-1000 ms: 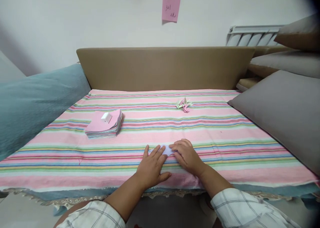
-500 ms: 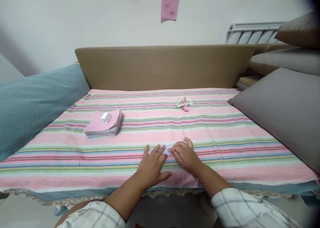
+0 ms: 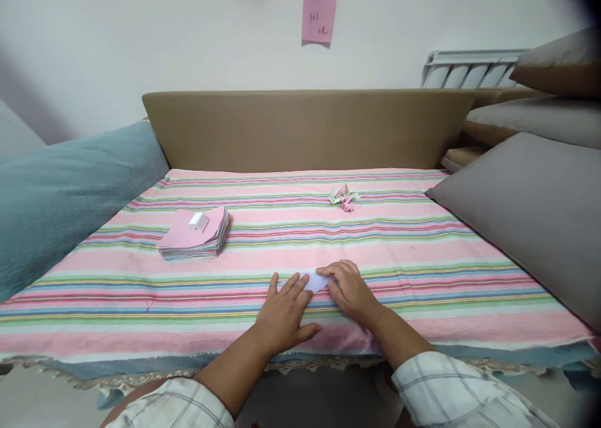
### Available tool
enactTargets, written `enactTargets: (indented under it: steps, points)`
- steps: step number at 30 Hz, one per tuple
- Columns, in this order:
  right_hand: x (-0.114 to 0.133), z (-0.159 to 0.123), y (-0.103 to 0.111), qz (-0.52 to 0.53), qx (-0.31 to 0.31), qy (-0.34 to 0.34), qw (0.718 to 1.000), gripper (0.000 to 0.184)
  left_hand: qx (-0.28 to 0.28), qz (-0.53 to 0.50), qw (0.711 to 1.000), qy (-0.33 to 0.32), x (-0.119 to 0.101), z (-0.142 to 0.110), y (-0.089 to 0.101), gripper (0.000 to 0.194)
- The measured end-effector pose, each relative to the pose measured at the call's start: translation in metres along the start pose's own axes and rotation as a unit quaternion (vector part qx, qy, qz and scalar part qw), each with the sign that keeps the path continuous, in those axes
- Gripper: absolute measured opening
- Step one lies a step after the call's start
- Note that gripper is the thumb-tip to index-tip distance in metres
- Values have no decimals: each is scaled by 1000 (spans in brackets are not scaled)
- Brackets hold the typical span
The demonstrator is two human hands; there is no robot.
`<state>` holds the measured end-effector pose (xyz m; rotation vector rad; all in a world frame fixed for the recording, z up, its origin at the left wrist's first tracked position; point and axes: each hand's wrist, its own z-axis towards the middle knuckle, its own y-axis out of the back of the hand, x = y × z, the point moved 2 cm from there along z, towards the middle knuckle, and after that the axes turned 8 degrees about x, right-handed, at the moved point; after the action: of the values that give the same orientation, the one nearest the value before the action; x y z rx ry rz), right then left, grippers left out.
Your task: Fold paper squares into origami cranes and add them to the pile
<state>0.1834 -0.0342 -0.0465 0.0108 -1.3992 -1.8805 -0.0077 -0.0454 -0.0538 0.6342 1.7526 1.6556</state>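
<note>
Two-handed work on a striped cloth, with the paper stack as landmark. The pale paper piece lies on the cloth, to the right of the stack and nearer the person. The left hand is spread palm down, its fingertips over the left part of the piece and its thumb held apart. The right hand is curled at the opposite end, its index finger touching the piece; whether finger and thumb pinch the edge cannot be told. Both wrists emerge from 2 checked sleeves. On top of the stack rests 1 white block. To the right of the stack and farther from the person, pink and pale green folded paper figures cluster together; their count is unclear. Beyond the stack rises a brown backrest; to its left slopes a blue-green cushion; well to its right lean grey cushions. Higher than the stack, 1 handwritten pink note hangs on the white wall.
</note>
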Motion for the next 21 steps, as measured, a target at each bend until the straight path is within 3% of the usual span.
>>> enactTargets:
  steps: [2, 7, 17, 21]
  points:
    - [7, 6, -9, 6, 19, 13, 1000, 25, -1, 3, 1000, 0, 0, 0, 0, 57]
    - [10, 10, -17, -38, 60, -26, 997, 26, -5, 2, 1000, 3, -1, 1, -2, 55]
    - [-8, -8, 11, -83, 47, -82, 992, 23, -3, -2, 1000, -5, 0, 2, 0, 59]
    - [0, -12, 8, -95, 41, -36, 994, 23, -9, 8, 1000, -5, 0, 2, -2, 58]
